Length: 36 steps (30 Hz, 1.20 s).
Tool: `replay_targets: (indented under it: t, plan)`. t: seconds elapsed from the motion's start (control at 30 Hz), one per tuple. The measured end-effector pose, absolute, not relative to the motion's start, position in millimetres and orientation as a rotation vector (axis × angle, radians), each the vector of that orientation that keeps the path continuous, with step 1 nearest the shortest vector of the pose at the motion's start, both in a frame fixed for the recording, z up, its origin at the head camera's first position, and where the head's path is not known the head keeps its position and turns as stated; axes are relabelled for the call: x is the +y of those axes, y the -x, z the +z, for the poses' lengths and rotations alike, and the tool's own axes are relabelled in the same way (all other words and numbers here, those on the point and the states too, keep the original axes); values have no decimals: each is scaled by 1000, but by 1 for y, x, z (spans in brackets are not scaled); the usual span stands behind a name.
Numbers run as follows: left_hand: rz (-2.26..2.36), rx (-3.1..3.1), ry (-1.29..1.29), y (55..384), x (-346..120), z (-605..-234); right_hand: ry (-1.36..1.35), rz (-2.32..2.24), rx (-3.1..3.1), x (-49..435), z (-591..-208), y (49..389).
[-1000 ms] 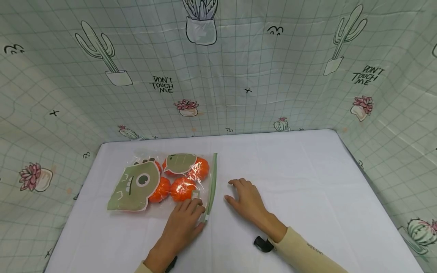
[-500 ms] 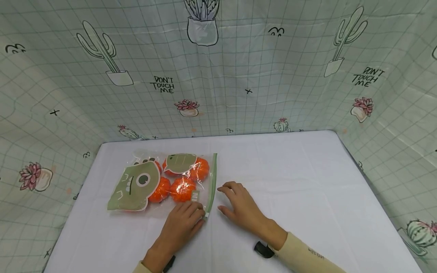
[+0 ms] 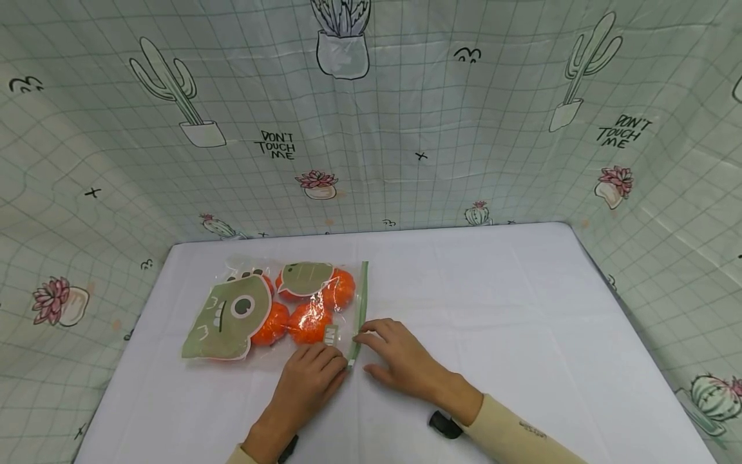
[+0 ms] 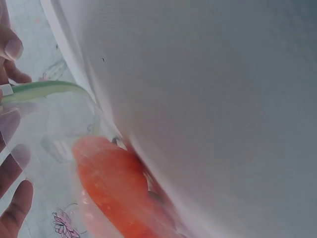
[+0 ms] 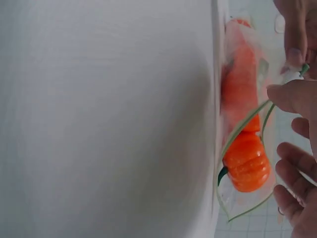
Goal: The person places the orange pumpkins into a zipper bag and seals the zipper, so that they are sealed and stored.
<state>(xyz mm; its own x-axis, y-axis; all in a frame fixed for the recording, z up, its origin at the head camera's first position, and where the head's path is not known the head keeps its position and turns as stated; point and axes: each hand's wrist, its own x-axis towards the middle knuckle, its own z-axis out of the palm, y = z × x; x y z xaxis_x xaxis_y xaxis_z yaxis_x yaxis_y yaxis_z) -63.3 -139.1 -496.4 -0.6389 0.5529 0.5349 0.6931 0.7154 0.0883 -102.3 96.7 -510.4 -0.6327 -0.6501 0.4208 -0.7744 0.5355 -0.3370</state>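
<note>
A clear zip bag (image 3: 346, 322) with a printed green monster face lies on the table's left half. Several small orange pumpkins (image 3: 310, 320) are inside it; a ribbed one (image 5: 247, 168) with a dark green stem shows in the right wrist view. My left hand (image 3: 307, 383) pinches the bag's near right corner, by a white slider (image 4: 6, 89) on the green zip strip (image 3: 362, 293). Over that strip reaches my right hand (image 3: 402, 357), index fingertip at its edge, fingers loosely bent and thumb apart. In the right wrist view the green edges look spread apart.
A white cloth covers the table (image 3: 493, 303). Behind and at both sides hangs a grid-patterned curtain (image 3: 394, 116) printed with cacti. A black wrist device (image 3: 445, 425) is under the right sleeve (image 3: 516, 428).
My right hand has moved left from bare table to the bag's green strip. The left hand has shifted slightly at the corner, with the fingers drawn a little lower.
</note>
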Motion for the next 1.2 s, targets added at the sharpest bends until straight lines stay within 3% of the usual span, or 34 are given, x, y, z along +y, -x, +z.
replay_targets:
  t: [1.2]
  plan:
    - [-349, -2436, 921, 65, -136, -496, -1304, 697, -2296, 79, -509, 109]
